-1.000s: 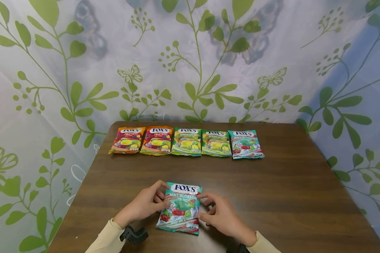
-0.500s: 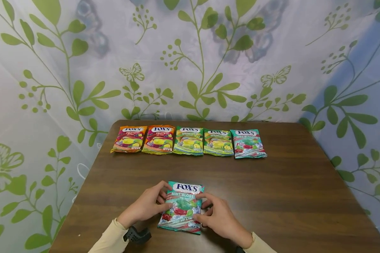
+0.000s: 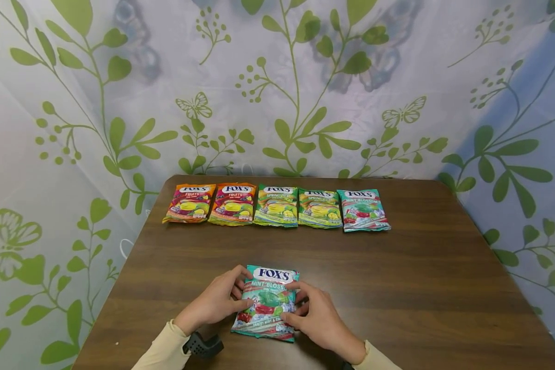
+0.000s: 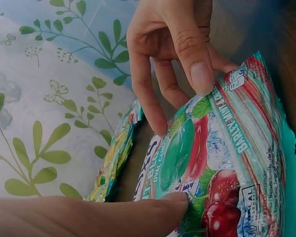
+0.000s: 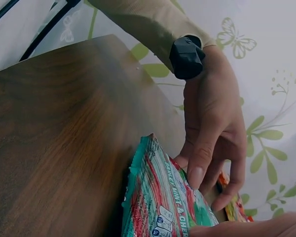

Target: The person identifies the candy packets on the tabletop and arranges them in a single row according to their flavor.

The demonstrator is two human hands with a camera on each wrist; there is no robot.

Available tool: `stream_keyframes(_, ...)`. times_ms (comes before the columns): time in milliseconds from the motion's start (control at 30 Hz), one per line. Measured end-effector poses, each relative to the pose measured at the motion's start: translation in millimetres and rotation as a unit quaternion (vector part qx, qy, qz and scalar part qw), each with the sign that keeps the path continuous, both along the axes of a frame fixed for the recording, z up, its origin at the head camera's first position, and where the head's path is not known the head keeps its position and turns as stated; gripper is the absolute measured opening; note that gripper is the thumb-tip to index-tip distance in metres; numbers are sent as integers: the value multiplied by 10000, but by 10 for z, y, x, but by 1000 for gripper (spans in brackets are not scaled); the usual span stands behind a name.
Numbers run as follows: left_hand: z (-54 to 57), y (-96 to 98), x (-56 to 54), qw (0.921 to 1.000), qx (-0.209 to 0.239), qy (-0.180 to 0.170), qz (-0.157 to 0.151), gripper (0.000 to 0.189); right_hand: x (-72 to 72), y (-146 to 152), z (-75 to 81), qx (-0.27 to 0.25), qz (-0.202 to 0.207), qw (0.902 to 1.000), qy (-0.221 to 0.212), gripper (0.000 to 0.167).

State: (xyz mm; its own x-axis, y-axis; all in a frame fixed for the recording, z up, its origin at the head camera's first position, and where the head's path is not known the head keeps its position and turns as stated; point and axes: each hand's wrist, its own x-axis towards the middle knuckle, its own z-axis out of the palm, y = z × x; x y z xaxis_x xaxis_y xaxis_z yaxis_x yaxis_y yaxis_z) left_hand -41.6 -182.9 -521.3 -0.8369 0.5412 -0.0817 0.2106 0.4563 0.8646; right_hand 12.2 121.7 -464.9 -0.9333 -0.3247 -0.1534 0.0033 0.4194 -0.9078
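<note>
A teal Fox's Mint Blossom candy bag [image 3: 265,309] lies face up near the front of the table. My left hand [image 3: 216,300] holds its left side, thumb on the front and fingers at the upper left edge. My right hand [image 3: 321,318] grips the opposite side, with thumb and index finger on the printed face. The left wrist view shows the bag [image 4: 224,163] close up, with the right hand [image 4: 172,44] above it. In the right wrist view the left hand [image 5: 219,118] reaches down to the bag [image 5: 160,200]. The other fingertips are partly hidden.
Along the back of the wooden table [image 3: 398,277] runs a row of candy bags: two orange-red Fruits bags [image 3: 190,203] [image 3: 233,204], two green Spring Tea bags [image 3: 276,206] [image 3: 319,208], and another Mint Blossom bag [image 3: 363,210]. A leaf-patterned curtain [image 3: 240,118] hangs behind.
The head view has shifted slightly. My right thumb and index finger lie a little farther in over the bag's face. The bag and the back row stay where they were on the table.
</note>
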Motion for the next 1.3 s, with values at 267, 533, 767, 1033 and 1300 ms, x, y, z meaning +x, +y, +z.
stream_keyframes(267,194,65,55,9997,28,205,-126,48,26,-29,-33,56,-93,9993,360,55)
stream_keyframes(533,318,125,72,9997,-3,240,-45,47,-13,-29,-59,84,-139,9991,400,55)
stream_keyframes(767,653,288,118,9990,-192,-277,300,44,-38,-9,-23,108,-155,9989,428,54)
stream_keyframes(1033,741,402,75,9985,-246,-306,372,43,-61,45,-9,100,-221,9991,349,53)
stream_keyframes(1300,677,505,-8,9998,-14,188,99,38,-107,174,5,14,-483,9985,253,50)
